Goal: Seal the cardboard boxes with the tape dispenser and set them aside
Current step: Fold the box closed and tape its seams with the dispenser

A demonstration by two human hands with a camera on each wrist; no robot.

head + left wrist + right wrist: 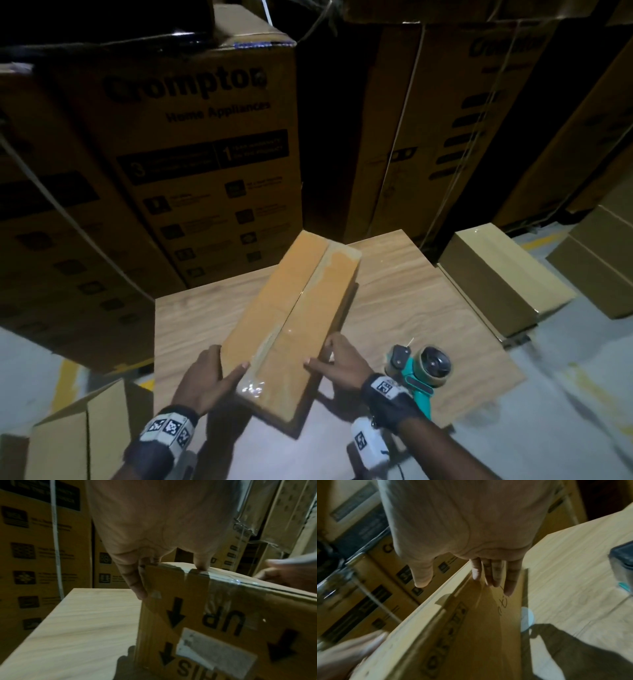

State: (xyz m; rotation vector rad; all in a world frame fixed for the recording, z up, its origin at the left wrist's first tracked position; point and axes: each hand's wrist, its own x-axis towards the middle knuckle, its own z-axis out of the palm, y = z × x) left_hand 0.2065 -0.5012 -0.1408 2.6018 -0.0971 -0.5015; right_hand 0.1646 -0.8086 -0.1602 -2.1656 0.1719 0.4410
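Behind, big printed cartons (191, 164) stacked along the far side. Wooden table (411, 298) in front of them; more plain boxes (493, 277) on the floor to its right. Long cardboard box (291, 325) sits diagonally on the table, near end toward the person, clear tape (274, 342) along the top seam and over the near end. Left hand (205, 380) grips the near-left corner, thumb on top, fingers down the side. Right hand (339, 359) grips the near-right edge, thumb on top, straight fingers flat on the side wall. Teal tape dispenser (418, 370) lies on the table just right of the right hand, not held
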